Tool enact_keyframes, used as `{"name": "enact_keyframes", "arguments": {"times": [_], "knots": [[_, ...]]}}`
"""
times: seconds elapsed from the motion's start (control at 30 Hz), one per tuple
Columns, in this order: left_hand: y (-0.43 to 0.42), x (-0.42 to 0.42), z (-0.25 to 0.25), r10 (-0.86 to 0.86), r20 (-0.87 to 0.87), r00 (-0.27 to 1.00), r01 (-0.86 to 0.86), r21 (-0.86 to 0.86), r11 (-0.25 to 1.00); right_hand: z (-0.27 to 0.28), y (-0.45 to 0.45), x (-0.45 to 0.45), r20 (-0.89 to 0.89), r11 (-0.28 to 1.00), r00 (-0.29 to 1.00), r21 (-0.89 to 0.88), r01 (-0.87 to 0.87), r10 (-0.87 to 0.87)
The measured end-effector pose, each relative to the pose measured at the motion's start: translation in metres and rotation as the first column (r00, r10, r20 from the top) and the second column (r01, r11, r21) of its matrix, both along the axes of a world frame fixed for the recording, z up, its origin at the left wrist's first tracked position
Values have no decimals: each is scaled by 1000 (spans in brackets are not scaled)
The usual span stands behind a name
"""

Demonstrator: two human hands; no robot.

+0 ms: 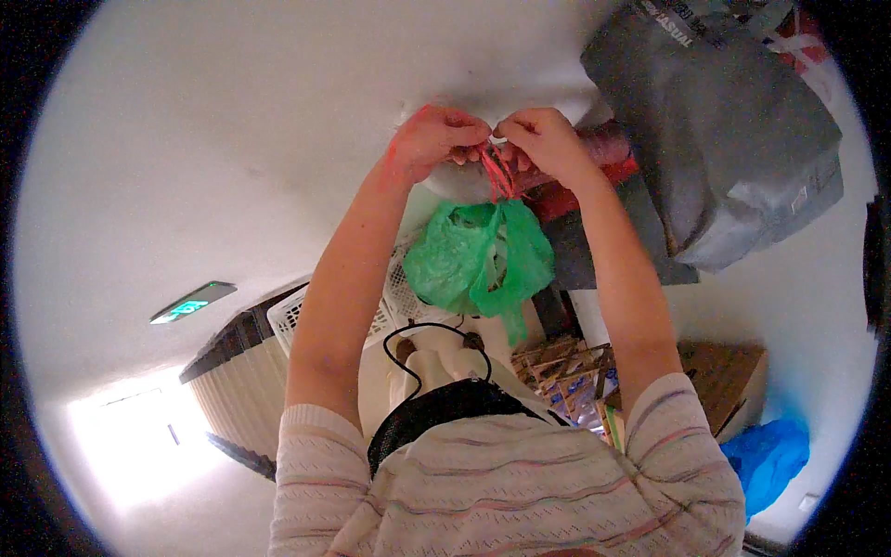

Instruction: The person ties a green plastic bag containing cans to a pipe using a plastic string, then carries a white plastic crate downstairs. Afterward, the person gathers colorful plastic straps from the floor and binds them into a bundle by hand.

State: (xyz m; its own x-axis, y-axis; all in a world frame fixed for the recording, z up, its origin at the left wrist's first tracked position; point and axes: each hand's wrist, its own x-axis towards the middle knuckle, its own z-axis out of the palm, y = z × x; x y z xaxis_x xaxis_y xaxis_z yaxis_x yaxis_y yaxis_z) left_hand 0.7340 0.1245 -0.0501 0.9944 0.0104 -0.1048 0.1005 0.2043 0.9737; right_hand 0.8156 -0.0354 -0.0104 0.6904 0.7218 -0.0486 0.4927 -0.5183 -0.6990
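My left hand and my right hand are raised close together against the pale wall, fingertips nearly meeting. Both have their fingers pinched at the top of a bundle of red plastic string. A small white bit shows between the fingertips; I cannot make out what it is. Below the string hangs a green plastic bag, crumpled and bulging, its contents hidden. A rolled reddish item lies behind my right wrist.
Large grey bags hang to the right. Lower down are white plastic crates, a cardboard box and a blue plastic bag. A lit green exit sign is at left, above a bright opening.
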Motion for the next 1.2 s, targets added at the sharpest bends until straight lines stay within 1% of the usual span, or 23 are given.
{"name": "enact_keyframes", "arguments": {"times": [0.07,0.13,0.17,0.2,0.23,0.27,0.3,0.33,0.37,0.47,0.53,0.57,0.67,0.77,0.87,0.97,1.07,1.1,1.13,1.17,1.2], "knots": [[-2,-2,4,6,6,1000,-7,53,999,-23,-4,8,88,980,994,184,-80,64],[-3,0,2,-15,84,996,4,141,990,-18,-1,0,-196,977,978,212,-29,72],[-3,2,1,-28,121,992,5,186,983,-15,0,-2,-334,975,939,223,-2,78],[-4,4,3,-18,153,988,-39,362,931,-14,-1,-1,-388,979,920,204,27,56],[-5,5,5,-12,187,982,-89,524,847,-14,-2,1,-441,982,897,183,53,34],[-7,5,6,-11,219,976,-142,666,733,-15,-4,1,-493,984,870,160,76,13],[-14,4,6,-5,329,944,-270,782,562,-16,-6,3,-538,984,842,171,53,48],[-24,3,6,-25,434,901,-396,844,363,-19,-8,7,-579,983,812,183,32,81],[-29,2,6,-71,526,847,-513,846,148,-20,-8,9,-617,981,779,196,11,115],[-27,7,-9,45,599,800,-580,751,314,-20,-8,11,-643,986,756,169,-11,119],[-24,6,-8,70,602,796,-592,746,305,-15,-6,5,-452,986,892,151,74,2],[-22,6,-7,83,602,794,-596,746,298,-12,-6,2,-347,982,936,150,117,-58],[-19,-1,-1,87,555,827,-558,794,242,-5,-9,1,-118,969,990,228,98,-73],[-11,-9,-1,97,544,833,-545,780,306,0,-17,-4,-446,926,895,334,176,-10],[-3,-18,-10,139,525,840,-541,787,297,-5,-32,-14,-337,934,933,276,225,-125],[2,-29,-4,234,406,883,-459,852,253,-36,-67,2,-241,945,945,187,268,-220],[0,-29,0,287,211,934,-299,903,308,-49,-82,-6,-125,957,968,169,236,-217],[-3,-26,-1,347,177,921,-372,664,648,-47,-82,-7,-251,948,943,174,265,-218],[-7,-20,-2,388,119,914,-405,303,863,-43,-82,-9,-375,939,902,175,297,-215],[-13,-15,-1,400,49,915,-393,-115,913,-39,-83,-11,-492,929,845,172,329,-209],[-20,-10,0,333,43,942,-315,-227,921,-37,-82,-12,-527,910,830,230,345,-181]]}}
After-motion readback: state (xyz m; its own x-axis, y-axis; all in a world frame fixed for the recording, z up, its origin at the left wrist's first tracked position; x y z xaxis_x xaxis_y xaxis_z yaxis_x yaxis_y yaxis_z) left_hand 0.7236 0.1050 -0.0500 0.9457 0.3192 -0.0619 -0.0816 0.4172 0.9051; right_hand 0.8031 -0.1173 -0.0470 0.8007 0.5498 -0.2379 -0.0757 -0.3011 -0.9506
